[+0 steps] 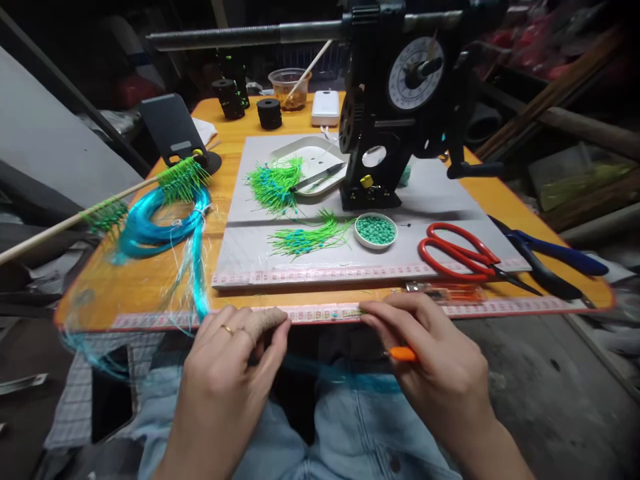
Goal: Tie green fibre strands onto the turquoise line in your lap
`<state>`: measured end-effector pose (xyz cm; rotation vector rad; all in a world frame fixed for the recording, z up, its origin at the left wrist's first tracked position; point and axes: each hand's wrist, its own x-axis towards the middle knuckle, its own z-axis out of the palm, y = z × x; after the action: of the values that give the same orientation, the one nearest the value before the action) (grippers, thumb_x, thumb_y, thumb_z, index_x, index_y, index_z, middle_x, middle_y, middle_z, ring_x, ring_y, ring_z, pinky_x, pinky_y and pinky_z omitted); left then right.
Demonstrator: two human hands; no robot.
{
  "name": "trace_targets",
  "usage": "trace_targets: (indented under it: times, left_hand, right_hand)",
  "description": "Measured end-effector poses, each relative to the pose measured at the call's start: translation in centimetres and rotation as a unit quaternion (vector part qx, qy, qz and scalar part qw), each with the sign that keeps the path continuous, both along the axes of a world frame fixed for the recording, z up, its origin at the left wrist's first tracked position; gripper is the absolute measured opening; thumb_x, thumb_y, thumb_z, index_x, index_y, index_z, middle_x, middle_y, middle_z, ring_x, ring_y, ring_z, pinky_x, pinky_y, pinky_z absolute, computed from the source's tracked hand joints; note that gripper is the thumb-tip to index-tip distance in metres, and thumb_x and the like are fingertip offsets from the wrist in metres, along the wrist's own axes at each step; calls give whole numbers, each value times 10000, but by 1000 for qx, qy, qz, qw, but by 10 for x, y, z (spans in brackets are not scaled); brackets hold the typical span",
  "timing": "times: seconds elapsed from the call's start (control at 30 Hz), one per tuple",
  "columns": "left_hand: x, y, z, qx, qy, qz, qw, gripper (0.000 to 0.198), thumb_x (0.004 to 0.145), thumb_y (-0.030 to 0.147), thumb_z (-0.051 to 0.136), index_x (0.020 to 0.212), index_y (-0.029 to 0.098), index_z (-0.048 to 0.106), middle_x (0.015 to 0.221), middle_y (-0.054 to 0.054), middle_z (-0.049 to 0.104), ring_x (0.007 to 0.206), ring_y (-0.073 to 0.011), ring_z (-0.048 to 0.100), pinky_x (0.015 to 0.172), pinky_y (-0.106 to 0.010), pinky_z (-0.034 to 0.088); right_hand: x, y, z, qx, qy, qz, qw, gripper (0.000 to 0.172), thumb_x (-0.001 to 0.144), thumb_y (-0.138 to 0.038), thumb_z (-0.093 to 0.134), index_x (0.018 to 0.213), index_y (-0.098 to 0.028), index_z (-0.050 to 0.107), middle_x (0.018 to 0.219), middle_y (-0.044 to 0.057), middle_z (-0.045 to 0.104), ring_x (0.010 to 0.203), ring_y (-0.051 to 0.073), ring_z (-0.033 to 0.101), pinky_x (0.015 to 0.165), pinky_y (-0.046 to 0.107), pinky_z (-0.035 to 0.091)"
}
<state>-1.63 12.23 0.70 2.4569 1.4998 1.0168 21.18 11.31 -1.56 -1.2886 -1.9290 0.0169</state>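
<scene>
My left hand is closed in a pinch at the table's front edge, thumb against an index finger wrapped in beige tape. My right hand pinches too, and a small tool with an orange handle is tucked among its fingers. Between the hands runs a thin line, hard to see, with a tiny blue bead on it. Beneath it lies a printed measuring tape along the table edge. Beyond are bundles of green strands with blue beads and a dish of green beads.
A black machine with a dial stands on the white board. Red-handled scissors and blue-handled pliers lie at right. At left are a blue fibre hank, a wooden stick and a phone stand.
</scene>
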Motion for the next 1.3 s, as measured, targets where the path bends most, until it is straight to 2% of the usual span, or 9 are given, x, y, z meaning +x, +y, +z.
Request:
trace_targets:
  times: [0.2, 0.37, 0.53, 0.7, 0.97, 1.13, 1.3]
  left_hand:
    - [-7, 1, 0, 0, 31, -6, 1000, 155, 887, 102, 646, 1030, 162, 635, 815, -46, 672, 750, -204, 568, 734, -360, 424]
    - [-12, 2, 2, -32, 55, -8, 998, 141, 925, 128, 592, 1045, 194, 628, 867, -43, 678, 793, -212, 582, 768, -355, 419]
    - [-14, 4, 1, -35, 49, -19, 998, 141, 931, 168, 584, 1060, 206, 628, 842, -40, 666, 769, -216, 575, 758, -354, 413]
    - [-16, 6, 0, -23, 37, -23, 999, 128, 927, 201, 591, 1045, 211, 639, 804, -38, 661, 737, -220, 585, 732, -353, 419]
    - [-18, 6, -2, -42, 45, -27, 998, 169, 911, 196, 622, 1078, 216, 639, 820, -32, 671, 749, -219, 594, 732, -351, 424]
    - [-16, 5, 0, -30, 22, -21, 999, 151, 908, 168, 620, 1047, 212, 657, 825, -28, 663, 745, -212, 592, 736, -355, 426]
    - [-4, -9, 10, -23, -104, 49, 993, 362, 903, 135, 609, 1219, 301, 663, 1076, -46, 615, 973, -221, 610, 876, -343, 456]
  right_hand:
    - [0, -3, -6, -16, -17, -6, 1000, 212, 898, -57, 660, 1092, -127, 710, 907, 66, 617, 775, 141, 609, 709, 249, 490]
    - [0, -4, -8, -11, -20, -9, 1000, 246, 887, -42, 667, 1112, -131, 713, 904, 63, 622, 771, 141, 613, 708, 253, 501]
    - [0, -4, -5, -31, 12, -13, 999, 308, 908, -42, 625, 1187, -156, 688, 946, 68, 625, 798, 146, 640, 709, 241, 519]
    - [0, -4, -4, -37, 60, -24, 997, 330, 896, -37, 625, 1169, -212, 689, 949, 47, 630, 792, 146, 655, 697, 247, 533]
    - [-5, -4, -3, -39, 58, -21, 997, 271, 851, -62, 694, 1097, -175, 687, 933, 58, 635, 798, 152, 649, 698, 269, 528]
    - [-7, -4, -5, -53, 74, -10, 996, 256, 845, -33, 693, 1049, -185, 710, 926, 60, 612, 804, 155, 621, 692, 279, 525]
    - [-5, -13, 5, -100, 206, 80, 970, 291, 859, -37, 677, 1053, -247, 727, 873, 17, 582, 755, 137, 603, 625, 249, 508]
